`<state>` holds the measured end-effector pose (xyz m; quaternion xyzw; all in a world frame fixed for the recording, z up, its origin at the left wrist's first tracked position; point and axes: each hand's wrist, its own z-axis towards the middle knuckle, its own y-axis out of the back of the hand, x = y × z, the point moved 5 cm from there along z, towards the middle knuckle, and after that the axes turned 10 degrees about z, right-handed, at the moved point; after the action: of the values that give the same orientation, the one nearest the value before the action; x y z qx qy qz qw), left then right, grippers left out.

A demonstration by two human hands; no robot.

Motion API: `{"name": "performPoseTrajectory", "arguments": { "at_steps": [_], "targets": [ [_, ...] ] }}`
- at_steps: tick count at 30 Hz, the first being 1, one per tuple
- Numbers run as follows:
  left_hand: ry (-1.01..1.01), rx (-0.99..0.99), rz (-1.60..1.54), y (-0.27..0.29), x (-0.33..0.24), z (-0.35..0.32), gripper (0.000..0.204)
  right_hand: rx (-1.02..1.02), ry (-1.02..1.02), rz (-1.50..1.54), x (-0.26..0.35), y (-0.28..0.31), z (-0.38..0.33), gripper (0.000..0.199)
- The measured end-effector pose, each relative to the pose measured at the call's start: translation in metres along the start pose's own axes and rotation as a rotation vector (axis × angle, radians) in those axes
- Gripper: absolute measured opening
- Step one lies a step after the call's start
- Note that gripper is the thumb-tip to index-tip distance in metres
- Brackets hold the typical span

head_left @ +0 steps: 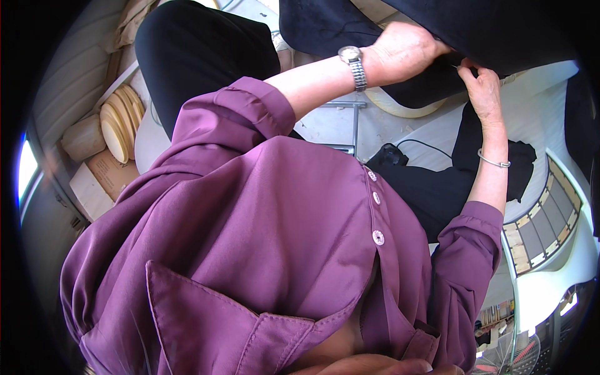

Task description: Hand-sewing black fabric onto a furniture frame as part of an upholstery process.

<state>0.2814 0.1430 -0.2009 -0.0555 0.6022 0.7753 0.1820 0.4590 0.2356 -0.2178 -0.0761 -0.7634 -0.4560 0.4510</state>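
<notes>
Black cloth (494, 31) spreads across the top right and hangs down between my hands. My left hand (406, 53), with a watch on its wrist, is closed on the cloth's edge; its fingertips are partly hidden by the dark folds. Close to its right, my right hand (481, 90) pinches thumb and forefinger together at the same edge. A thin, pale, needle-like sliver (455, 66) shows at those fingertips, too small to name surely. More black cloth (412, 187) lies below, beside the right forearm.
Round pale wooden-looking discs (122, 122) stand at the left, above a cardboard box (109, 172). A grey metal frame (356, 115) stands below the cloth. A small black object (389, 155) with a cord lies near it. A slatted panel (544, 219) and a fan (512, 353) are at the right.
</notes>
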Motion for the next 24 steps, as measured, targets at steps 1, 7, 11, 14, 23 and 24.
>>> {"name": "performPoseTrajectory", "arguments": {
  "at_steps": [1, 7, 11, 14, 23, 24],
  "targets": [
    [-0.011, 0.002, -0.078, -0.001, -0.007, 0.004, 0.023, -0.009, -0.017, 0.007, -0.003, 0.002, -0.001, 0.03],
    [0.037, 0.061, -0.199, -0.024, -0.028, 0.022, 0.022, 0.053, -0.089, 0.093, -0.013, 0.008, 0.002, 0.039],
    [0.075, 0.165, -0.264, -0.021, -0.019, 0.014, 0.025, 0.146, -0.007, 0.249, -0.006, 0.018, -0.004, 0.041],
    [0.028, 0.031, -0.323, -0.002, -0.015, 0.0, 0.026, 0.137, 0.061, 0.104, -0.001, 0.012, 0.0, 0.042],
    [0.006, -0.058, -1.149, 0.147, -0.043, 0.064, 0.012, -0.181, 0.091, -0.132, -0.007, -0.009, -0.001, 0.031],
    [0.0, -0.008, -1.369, 0.177, -0.04, 0.077, 0.01, -0.114, 0.107, -0.118, -0.012, -0.007, 0.0, 0.032]
  ]
}}
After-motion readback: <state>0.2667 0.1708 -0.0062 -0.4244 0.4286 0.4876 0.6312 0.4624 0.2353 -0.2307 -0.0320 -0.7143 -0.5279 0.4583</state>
